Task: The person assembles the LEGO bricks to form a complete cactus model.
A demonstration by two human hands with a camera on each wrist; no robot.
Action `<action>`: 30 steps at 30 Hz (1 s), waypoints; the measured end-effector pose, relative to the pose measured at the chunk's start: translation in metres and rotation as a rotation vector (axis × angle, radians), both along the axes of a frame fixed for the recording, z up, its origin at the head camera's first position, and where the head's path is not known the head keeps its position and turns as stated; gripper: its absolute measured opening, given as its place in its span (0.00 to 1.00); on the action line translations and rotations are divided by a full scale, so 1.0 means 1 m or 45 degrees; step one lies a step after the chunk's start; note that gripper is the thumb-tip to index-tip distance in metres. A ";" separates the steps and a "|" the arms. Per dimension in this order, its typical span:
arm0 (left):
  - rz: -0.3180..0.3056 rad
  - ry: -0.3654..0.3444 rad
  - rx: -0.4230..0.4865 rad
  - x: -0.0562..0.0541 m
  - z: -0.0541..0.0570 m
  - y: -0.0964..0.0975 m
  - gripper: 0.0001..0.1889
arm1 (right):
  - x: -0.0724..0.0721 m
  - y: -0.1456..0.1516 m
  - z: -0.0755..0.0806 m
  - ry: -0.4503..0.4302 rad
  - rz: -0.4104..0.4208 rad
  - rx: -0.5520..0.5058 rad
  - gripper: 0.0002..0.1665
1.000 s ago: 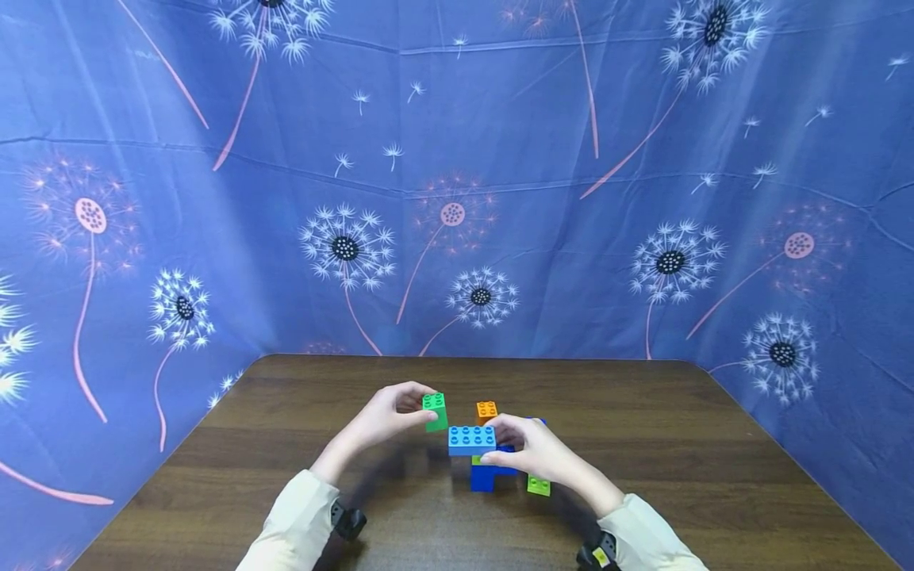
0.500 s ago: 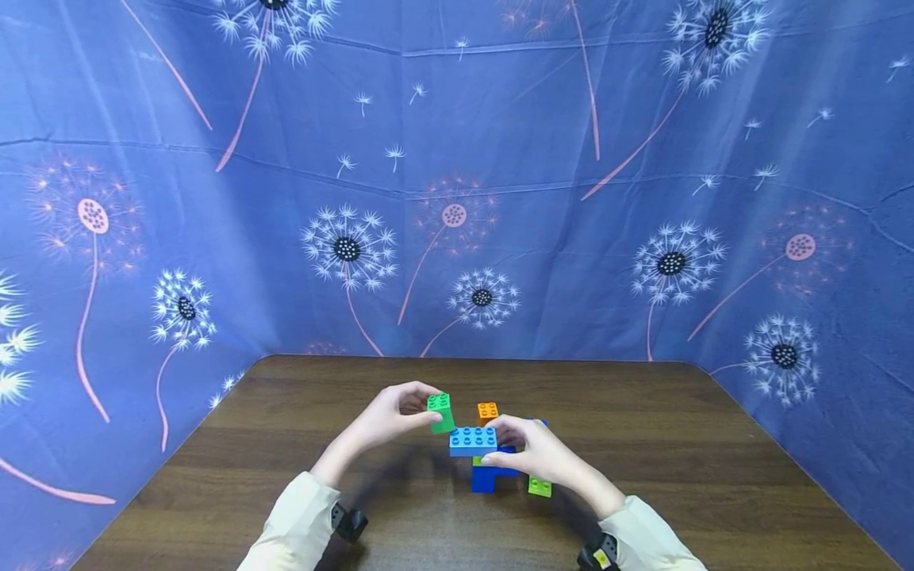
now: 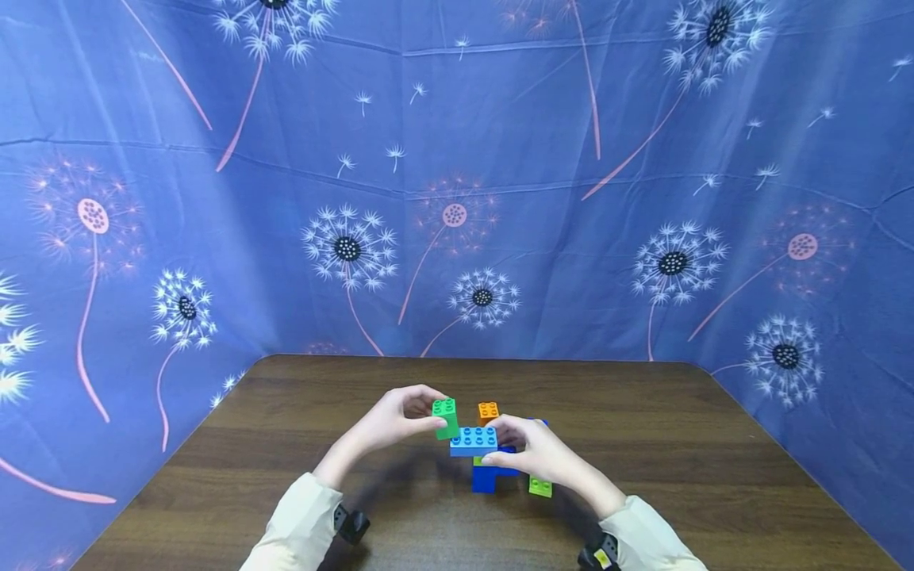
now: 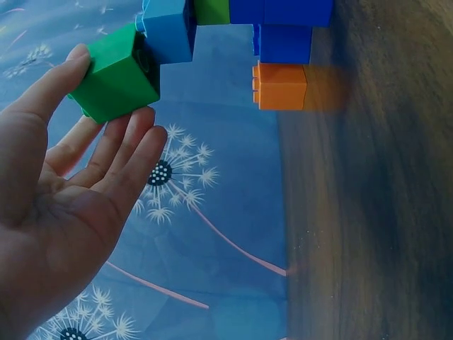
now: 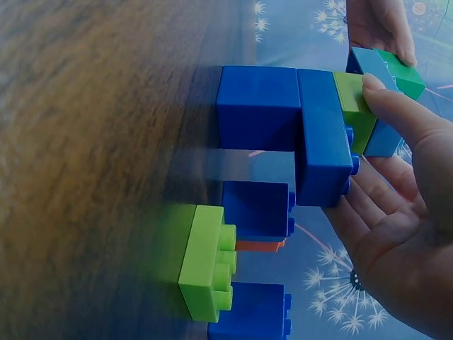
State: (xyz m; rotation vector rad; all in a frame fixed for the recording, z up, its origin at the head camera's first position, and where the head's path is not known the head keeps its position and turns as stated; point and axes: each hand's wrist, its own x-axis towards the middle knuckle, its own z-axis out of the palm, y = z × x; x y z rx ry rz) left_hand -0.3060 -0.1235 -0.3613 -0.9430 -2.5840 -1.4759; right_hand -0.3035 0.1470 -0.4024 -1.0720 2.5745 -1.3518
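My left hand (image 3: 400,416) pinches a green toy building brick (image 3: 446,420) between thumb and fingertips. That brick is tilted, its lower edge right at the left end of a light blue brick (image 3: 473,450). The light blue brick tops a small stack and overhangs it to the left. Below it come a lime green brick (image 5: 352,106), a long dark blue brick (image 5: 322,142) and a dark blue block (image 5: 258,106) standing on the table. My right hand (image 3: 535,452) grips the stack near its top, the thumb on the lime brick beside the light blue one and the fingers behind.
An orange brick (image 3: 488,411) stands behind the stack, beside a dark blue brick (image 4: 284,44). Right of the stack lie a flat lime brick (image 3: 540,486) and another dark blue brick (image 5: 248,312). The wooden table (image 3: 286,444) ends at a blue dandelion-patterned curtain (image 3: 557,238).
My left hand has moved right and slightly down, carrying the green brick to the left end of the light blue brick. My right hand keeps its hold on the stack.
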 end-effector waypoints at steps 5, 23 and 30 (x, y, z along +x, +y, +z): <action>-0.036 0.005 0.020 -0.003 -0.002 -0.001 0.19 | 0.001 0.000 0.001 0.006 0.000 -0.004 0.21; -0.092 0.034 -0.037 0.004 0.004 0.002 0.19 | 0.025 -0.006 0.029 0.009 -0.014 0.004 0.18; -0.079 0.043 -0.049 0.005 0.004 0.004 0.19 | 0.024 -0.006 0.029 -0.009 -0.028 0.024 0.18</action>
